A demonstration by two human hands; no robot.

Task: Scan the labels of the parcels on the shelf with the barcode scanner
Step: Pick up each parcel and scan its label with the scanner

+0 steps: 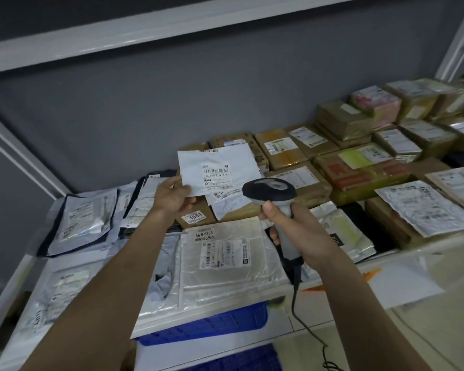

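My left hand (173,196) pinches the lower left corner of a flat white mailer (220,162) and holds it raised above the shelf, its barcode label (217,175) facing me. My right hand (292,231) grips the handle of a grey and black barcode scanner (269,190), whose head sits just right of the label and points at the mailer. The scanner's black cable (295,303) hangs down from the handle. Under both hands a large silvery mailer (231,263) lies flat on the shelf (156,328).
Several brown taped cartons (359,170) with labels fill the shelf's right and back. Soft poly mailers (86,218) lie at the left. A small box marked 1834 (196,216) sits under the raised mailer. A blue plastic crate (212,328) stands below the shelf edge. The grey wall is behind.
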